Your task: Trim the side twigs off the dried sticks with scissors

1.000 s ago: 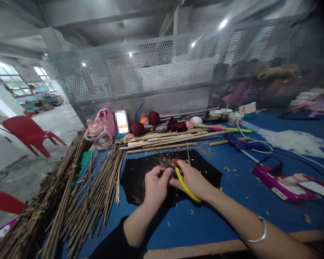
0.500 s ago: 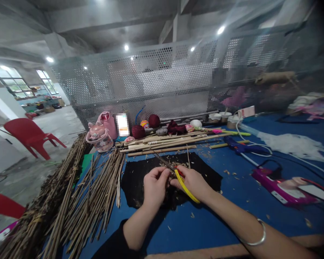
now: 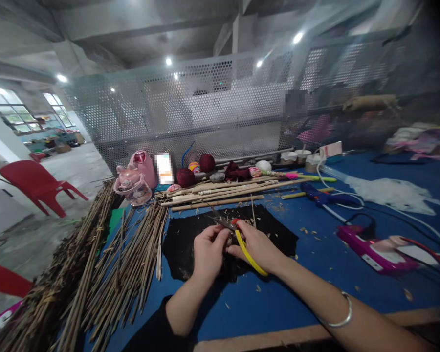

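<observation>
Blue surface point(image 3: 315, 259) gives room at three o'clock of the black cloth point(image 3: 181, 244), up to the purple power strip point(image 3: 374, 256); its wooden edge point(image 3: 249, 341) runs at six, sticks point(image 3: 128, 264) crowd nine. Over the cloth, your right hand point(image 3: 258, 248) grips yellow-handled scissors point(image 3: 246, 253); your left hand point(image 3: 209, 252) is pinched, on what you cannot tell. Your right forearm point(image 3: 308, 283) slants in from four, left forearm point(image 3: 185, 305) from seven.

Person Wearing Black and Silver

The person is wearing a plain black sleeve point(image 3: 156, 330), its edge ending well short of the bare left hand point(image 3: 209, 252); a shiny, rounded silver bangle point(image 3: 349, 313) is circling the right forearm point(image 3: 311, 293); the right hand point(image 3: 258, 247) is showing bare
</observation>
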Action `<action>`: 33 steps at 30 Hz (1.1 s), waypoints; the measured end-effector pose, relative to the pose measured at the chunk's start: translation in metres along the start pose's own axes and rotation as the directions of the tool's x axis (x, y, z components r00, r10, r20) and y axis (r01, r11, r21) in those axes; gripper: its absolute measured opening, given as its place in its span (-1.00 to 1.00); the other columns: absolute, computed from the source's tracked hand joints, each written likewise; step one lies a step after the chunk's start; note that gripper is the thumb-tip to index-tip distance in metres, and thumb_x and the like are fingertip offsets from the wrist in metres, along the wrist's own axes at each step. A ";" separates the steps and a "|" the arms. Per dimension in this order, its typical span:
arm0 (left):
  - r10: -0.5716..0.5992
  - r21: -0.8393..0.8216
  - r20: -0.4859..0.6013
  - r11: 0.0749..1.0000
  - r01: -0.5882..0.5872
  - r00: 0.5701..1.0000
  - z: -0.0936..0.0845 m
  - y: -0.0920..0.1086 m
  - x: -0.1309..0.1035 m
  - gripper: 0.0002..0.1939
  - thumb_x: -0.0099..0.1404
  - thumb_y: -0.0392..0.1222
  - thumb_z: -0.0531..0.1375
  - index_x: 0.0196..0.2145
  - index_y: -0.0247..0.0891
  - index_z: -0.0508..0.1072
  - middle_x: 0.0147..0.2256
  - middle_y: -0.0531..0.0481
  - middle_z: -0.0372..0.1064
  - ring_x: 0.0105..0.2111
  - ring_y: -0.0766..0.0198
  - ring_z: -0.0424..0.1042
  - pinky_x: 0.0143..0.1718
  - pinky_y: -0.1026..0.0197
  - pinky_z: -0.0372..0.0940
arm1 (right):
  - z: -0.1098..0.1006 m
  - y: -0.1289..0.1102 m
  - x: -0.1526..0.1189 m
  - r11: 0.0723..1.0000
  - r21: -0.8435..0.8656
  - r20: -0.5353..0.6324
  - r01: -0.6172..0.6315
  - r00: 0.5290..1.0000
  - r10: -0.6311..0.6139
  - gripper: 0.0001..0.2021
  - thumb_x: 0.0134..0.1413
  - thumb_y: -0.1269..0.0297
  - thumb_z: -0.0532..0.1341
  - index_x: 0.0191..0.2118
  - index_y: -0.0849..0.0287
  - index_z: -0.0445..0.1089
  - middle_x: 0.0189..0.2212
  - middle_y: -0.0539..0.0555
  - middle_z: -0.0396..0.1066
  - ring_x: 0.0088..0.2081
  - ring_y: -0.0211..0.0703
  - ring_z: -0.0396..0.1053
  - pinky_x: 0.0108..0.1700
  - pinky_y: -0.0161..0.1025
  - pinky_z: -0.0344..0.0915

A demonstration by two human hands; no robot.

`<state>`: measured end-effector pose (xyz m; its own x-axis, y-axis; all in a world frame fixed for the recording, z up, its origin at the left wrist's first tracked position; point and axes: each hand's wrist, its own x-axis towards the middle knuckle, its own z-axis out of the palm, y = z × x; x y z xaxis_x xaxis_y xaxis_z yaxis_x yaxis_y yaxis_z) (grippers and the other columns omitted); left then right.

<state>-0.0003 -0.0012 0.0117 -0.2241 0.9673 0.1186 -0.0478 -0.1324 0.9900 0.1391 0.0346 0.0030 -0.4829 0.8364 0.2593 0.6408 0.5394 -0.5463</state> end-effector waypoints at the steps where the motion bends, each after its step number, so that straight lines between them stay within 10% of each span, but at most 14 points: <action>1: 0.000 0.002 -0.004 1.000 0.000 1.000 0.000 0.000 -0.001 -0.81 0.05 -0.15 0.18 -0.48 -0.36 0.46 -0.57 0.01 0.38 -0.56 0.38 0.30 -0.48 0.35 0.23 | 0.001 0.000 0.000 1.000 0.011 0.003 -0.001 1.000 0.001 -0.63 -0.11 0.06 0.18 -0.22 0.15 0.13 -0.35 0.08 0.31 -0.32 -0.13 0.31 -0.33 -0.28 0.17; 19: -0.132 -0.244 -0.016 0.962 0.124 0.991 0.001 -0.008 0.005 -0.77 -0.03 -0.15 0.26 -0.44 -0.36 0.38 -0.56 0.04 0.34 -0.57 0.41 0.33 -0.52 0.36 0.26 | -0.005 0.003 0.005 0.985 -0.062 0.047 -0.158 0.986 0.161 -0.69 -0.14 -0.04 0.15 -0.39 0.11 0.27 -0.52 0.00 0.38 -0.51 -0.21 0.30 -0.52 -0.37 0.04; 33: -0.061 -0.078 0.000 0.995 0.061 0.998 -0.002 -0.007 0.005 -0.80 0.00 -0.15 0.23 -0.47 -0.37 0.44 -0.56 0.02 0.36 -0.57 0.40 0.31 -0.52 0.36 0.25 | -0.005 0.001 0.001 0.997 -0.039 0.017 -0.062 0.998 0.063 -0.64 -0.14 0.03 0.18 -0.25 0.13 0.17 -0.32 0.09 0.34 -0.29 -0.13 0.33 -0.34 -0.32 0.15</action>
<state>-0.0027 0.0045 0.0053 -0.2203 0.9737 0.0578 -0.1376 -0.0897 0.9864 0.1421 0.0364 0.0070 -0.4517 0.8670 0.2105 0.6923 0.4894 -0.5303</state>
